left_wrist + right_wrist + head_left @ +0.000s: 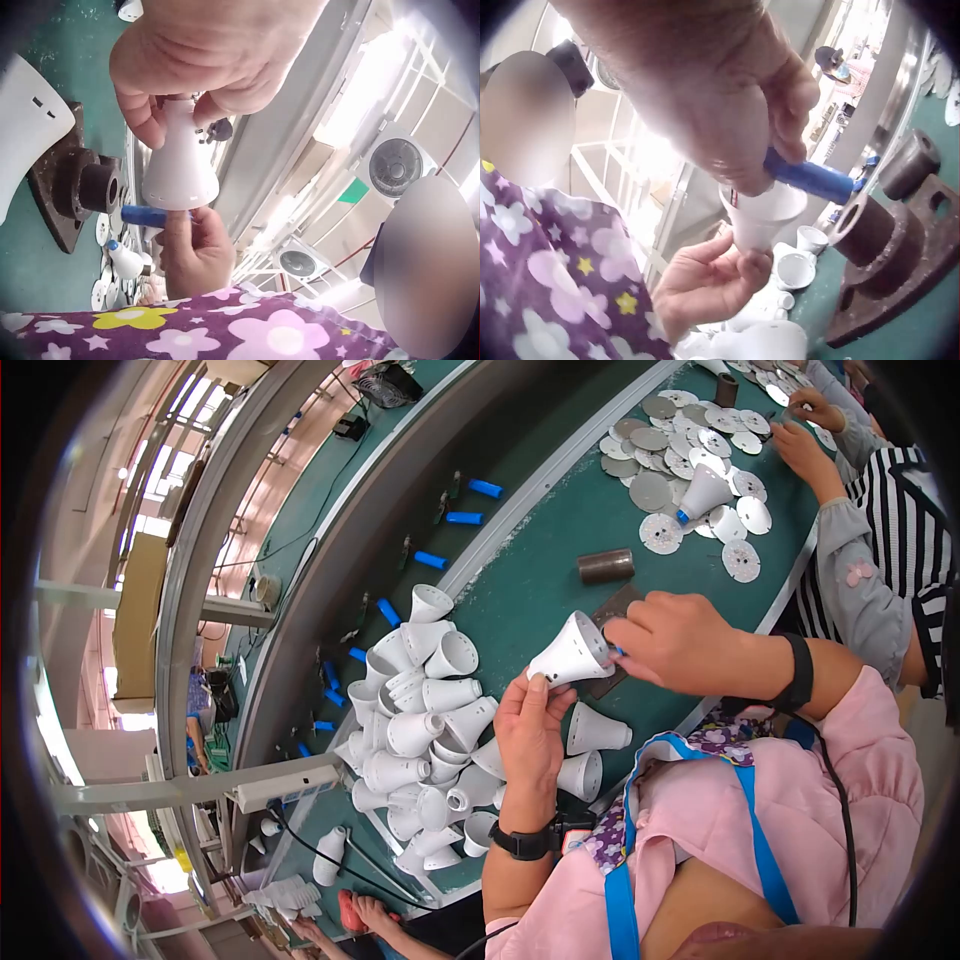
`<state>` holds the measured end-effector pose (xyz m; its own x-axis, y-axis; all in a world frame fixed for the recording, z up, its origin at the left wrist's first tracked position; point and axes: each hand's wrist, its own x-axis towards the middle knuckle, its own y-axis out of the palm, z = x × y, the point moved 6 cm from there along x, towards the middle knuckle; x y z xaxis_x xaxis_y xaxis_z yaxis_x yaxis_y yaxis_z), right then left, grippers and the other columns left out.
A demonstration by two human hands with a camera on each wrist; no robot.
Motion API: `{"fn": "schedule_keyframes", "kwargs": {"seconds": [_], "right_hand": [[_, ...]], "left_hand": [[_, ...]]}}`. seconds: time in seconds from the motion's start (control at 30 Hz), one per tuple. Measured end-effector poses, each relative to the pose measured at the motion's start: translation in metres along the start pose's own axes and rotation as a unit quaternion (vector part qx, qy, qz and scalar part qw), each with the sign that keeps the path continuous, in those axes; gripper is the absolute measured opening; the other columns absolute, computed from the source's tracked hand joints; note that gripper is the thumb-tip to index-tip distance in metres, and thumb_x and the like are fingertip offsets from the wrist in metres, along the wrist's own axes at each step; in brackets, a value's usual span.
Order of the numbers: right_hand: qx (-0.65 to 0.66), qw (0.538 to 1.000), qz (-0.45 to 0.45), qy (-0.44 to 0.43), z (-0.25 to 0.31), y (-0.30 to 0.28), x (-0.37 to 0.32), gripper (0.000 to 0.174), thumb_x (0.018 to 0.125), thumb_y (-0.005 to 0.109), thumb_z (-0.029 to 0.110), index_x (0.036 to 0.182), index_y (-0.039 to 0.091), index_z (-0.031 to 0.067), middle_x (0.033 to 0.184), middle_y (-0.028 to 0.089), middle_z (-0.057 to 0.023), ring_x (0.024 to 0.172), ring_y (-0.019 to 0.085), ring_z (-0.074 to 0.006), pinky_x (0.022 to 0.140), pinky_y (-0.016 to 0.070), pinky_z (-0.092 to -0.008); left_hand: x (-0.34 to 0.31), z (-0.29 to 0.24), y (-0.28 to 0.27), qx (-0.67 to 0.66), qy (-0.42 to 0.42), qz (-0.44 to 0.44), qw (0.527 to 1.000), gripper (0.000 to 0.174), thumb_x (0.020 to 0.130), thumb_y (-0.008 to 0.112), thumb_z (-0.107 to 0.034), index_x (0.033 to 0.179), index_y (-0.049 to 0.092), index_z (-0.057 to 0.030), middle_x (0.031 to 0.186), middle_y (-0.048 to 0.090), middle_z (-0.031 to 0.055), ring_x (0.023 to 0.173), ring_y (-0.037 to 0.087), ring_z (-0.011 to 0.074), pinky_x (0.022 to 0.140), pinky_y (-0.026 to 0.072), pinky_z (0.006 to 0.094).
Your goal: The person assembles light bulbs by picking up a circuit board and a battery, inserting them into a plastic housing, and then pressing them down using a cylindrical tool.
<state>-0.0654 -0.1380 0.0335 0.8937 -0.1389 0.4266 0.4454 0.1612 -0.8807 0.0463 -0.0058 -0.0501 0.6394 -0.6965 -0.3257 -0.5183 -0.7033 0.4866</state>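
A white cone-shaped lamp housing [568,652] is pinched near its narrow end by my left hand [532,735], its wide mouth facing my right hand [675,645]. My right hand grips a blue cylinder [814,181], like a battery cell, right at the housing's rim. In the left wrist view, the blue cylinder [146,217] lies crosswise under the wide mouth. A small dark piece [220,130] shows beside the housing's narrow end. Close by on the table is a brown metal fixture [877,247] with a raised tube, partly hidden behind the hands in the head view.
Many white housings [415,735] are heaped left of my hands. A brown metal cylinder [606,565] lies ahead. Round metal discs [650,490] spread toward another person's hands [805,455]. Blue cylinders [431,560] with small boards line the belt beyond the table's rail.
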Motion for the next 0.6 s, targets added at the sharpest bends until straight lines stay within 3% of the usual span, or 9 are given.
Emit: {"fn": "schedule_keyframes", "kwargs": {"seconds": [0.13,0.23,0.37,0.47,0.6], "right_hand": [[0.066,0.994,-0.057,-0.062,0.006,-0.014,-0.001,0.019,0.066,0.064,0.014,0.077,0.050,0.0093,0.064,0.047,-0.0033,0.058,0.050,-0.0192,0.046,0.0427,-0.0295],[0.053,0.992,-0.052,-0.103,0.012,-0.014,-0.007,0.025,0.064,0.067,0.014,0.082,0.051,0.0087,0.065,0.048,-0.0035,0.059,0.051,-0.0198,0.048,0.0430,-0.0293],[0.116,0.983,-0.099,-0.102,0.005,-0.006,-0.004,0.025,0.065,0.067,0.014,0.084,0.052,0.0092,0.066,0.050,-0.0047,0.060,0.053,-0.0218,0.049,0.0427,-0.0315],[0.199,0.979,-0.049,-0.009,-0.018,0.006,0.006,0.019,0.070,0.067,0.020,0.083,0.054,0.0132,0.065,0.052,-0.0056,0.063,0.055,-0.0253,0.050,0.0416,-0.0362],[0.206,0.978,-0.016,-0.011,-0.026,-0.001,0.024,0.017,0.072,0.064,0.024,0.083,0.055,0.0146,0.065,0.053,-0.0050,0.064,0.056,-0.0254,0.052,0.0419,-0.0379]], "left_hand": [[-0.003,0.003,0.002,-0.034,-0.008,0.032,0.999,0.020,0.090,0.051,-0.014,0.103,0.052,0.0013,0.096,0.059,0.0091,0.085,0.058,0.0148,0.077,0.0508,0.0281],[-0.004,0.003,0.010,-0.028,-0.006,0.034,0.999,0.019,0.090,0.051,-0.014,0.101,0.052,0.0012,0.096,0.059,0.0093,0.086,0.058,0.0152,0.078,0.0508,0.0289],[-0.002,0.008,0.014,-0.069,-0.031,0.061,0.995,0.016,0.090,0.050,-0.014,0.098,0.051,0.0003,0.093,0.058,0.0091,0.085,0.059,0.0158,0.078,0.0511,0.0290],[0.005,0.020,0.017,-0.130,-0.072,0.055,0.987,0.013,0.090,0.050,-0.013,0.097,0.050,-0.0028,0.091,0.058,0.0090,0.084,0.059,0.0169,0.077,0.0517,0.0291],[0.016,0.017,0.031,-0.161,-0.070,0.042,0.984,0.011,0.090,0.049,-0.012,0.099,0.049,-0.0065,0.095,0.058,0.0091,0.084,0.060,0.0186,0.076,0.0522,0.0302]]}}
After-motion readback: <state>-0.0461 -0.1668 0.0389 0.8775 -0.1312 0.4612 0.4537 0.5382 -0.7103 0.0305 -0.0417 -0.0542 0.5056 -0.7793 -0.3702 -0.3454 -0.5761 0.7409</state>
